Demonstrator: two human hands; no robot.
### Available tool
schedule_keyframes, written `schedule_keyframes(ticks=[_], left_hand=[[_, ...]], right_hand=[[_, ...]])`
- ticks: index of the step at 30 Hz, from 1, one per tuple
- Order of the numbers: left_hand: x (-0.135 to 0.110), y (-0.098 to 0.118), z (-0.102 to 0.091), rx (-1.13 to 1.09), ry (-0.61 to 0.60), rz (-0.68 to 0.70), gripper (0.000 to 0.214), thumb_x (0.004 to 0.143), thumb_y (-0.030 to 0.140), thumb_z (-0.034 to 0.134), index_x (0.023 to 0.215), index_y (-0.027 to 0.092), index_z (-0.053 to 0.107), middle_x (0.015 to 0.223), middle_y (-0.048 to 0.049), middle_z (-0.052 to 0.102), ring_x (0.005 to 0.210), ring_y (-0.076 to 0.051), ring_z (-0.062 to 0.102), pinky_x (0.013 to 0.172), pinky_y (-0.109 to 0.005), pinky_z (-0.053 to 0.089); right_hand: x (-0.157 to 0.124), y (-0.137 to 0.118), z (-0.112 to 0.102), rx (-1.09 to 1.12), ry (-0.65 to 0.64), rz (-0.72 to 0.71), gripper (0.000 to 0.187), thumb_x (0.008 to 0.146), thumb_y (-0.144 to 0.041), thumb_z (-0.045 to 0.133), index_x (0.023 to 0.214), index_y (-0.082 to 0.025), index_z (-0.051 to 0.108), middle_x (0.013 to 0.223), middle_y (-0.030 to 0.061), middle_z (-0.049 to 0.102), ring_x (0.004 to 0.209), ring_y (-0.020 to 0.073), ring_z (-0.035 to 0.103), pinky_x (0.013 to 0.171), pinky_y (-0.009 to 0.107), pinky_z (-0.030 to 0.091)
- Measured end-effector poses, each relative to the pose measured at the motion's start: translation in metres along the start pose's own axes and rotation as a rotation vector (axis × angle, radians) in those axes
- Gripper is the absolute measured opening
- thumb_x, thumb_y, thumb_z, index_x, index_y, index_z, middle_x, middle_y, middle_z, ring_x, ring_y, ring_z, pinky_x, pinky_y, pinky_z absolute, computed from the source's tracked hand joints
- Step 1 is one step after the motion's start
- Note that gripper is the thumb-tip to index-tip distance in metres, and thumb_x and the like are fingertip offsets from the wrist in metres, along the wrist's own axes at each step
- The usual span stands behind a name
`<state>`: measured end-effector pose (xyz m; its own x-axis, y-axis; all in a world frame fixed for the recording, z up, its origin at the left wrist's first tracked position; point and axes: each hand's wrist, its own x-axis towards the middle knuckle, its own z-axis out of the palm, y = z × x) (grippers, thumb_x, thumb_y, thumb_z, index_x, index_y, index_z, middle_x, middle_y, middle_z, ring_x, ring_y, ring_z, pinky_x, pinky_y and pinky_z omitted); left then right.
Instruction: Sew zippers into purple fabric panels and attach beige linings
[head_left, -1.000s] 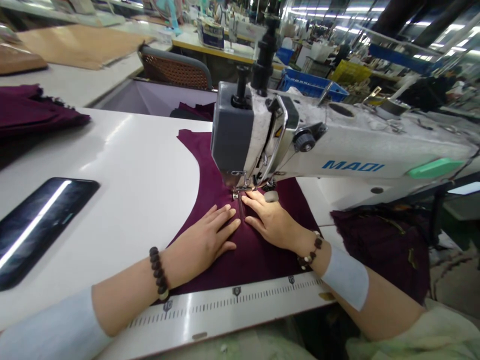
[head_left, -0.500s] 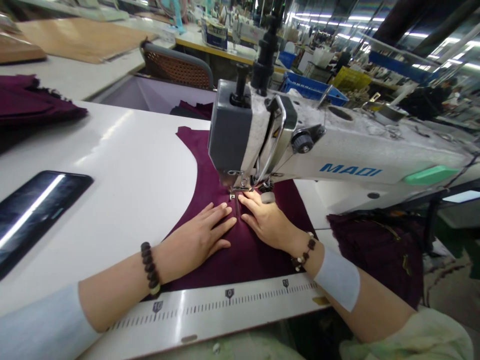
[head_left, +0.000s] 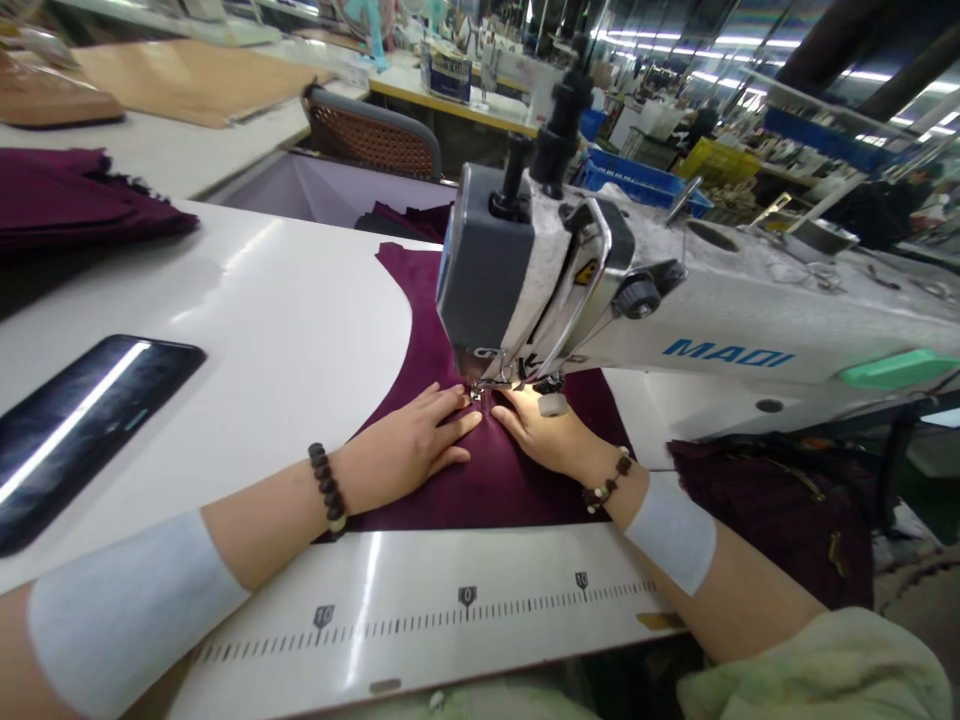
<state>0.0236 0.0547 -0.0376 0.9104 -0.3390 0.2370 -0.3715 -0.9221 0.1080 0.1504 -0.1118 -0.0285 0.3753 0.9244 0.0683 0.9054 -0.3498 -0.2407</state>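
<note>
A piece of maroon fabric (head_left: 495,480) lies flat on the white table under the head of a white MAQI sewing machine (head_left: 675,310). My left hand (head_left: 409,445) rests flat on the fabric, fingers stretched toward the presser foot (head_left: 480,385). My right hand (head_left: 544,430) presses flat on the fabric just right of the seam, fingertips right at the foot. Both wrists wear bead bracelets and pale arm sleeves.
A black phone (head_left: 75,430) lies at the left on the white table (head_left: 262,340). A stack of maroon fabric (head_left: 67,200) sits at the far left. A ruler strip (head_left: 450,605) runs along the front edge. More maroon fabric (head_left: 772,510) hangs at the right.
Both hands have slid forward with the fabric toward the presser foot, and the fabric's near edge has drawn away from the ruler strip. The view has shifted slightly.
</note>
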Motion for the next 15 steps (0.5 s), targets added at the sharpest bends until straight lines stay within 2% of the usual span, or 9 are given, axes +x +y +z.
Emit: schedule_keyframes(ticks=[3,6,15], left_hand=[[0.0032,-0.0049,-0.0006,-0.022,-0.009,0.004,0.039,0.094,0.033,0.035,0.122,0.011,0.052,0.119,-0.0157,0.050,0.116,-0.026,0.045,0.103,-0.045,0.036],[0.0048,-0.0083,-0.0009,-0.038,-0.012,0.008,0.038,0.094,0.032,0.035,0.121,0.011,0.053,0.119,-0.0152,0.049,0.115,-0.026,0.045,0.104,-0.044,0.035],[0.0059,-0.0115,-0.0023,-0.042,-0.010,0.017,0.037,0.094,0.031,0.036,0.120,0.012,0.055,0.116,-0.0144,0.050,0.110,-0.025,0.049,0.103,-0.044,0.036]], right_hand=[[0.0045,0.0036,0.0011,-0.046,-0.025,0.024,0.030,0.094,-0.028,0.036,0.104,-0.015,0.061,0.101,0.0100,0.063,0.097,0.0222,0.056,0.092,0.041,0.041],[0.0076,0.0056,0.0020,-0.066,-0.046,0.067,0.029,0.094,-0.029,0.038,0.092,-0.015,0.064,0.092,0.0088,0.065,0.089,0.0215,0.057,0.089,0.039,0.041],[0.0114,0.0072,0.0029,-0.059,-0.053,0.074,0.032,0.095,-0.027,0.036,0.087,-0.013,0.064,0.087,0.0096,0.065,0.096,0.0212,0.058,0.091,0.036,0.040]])
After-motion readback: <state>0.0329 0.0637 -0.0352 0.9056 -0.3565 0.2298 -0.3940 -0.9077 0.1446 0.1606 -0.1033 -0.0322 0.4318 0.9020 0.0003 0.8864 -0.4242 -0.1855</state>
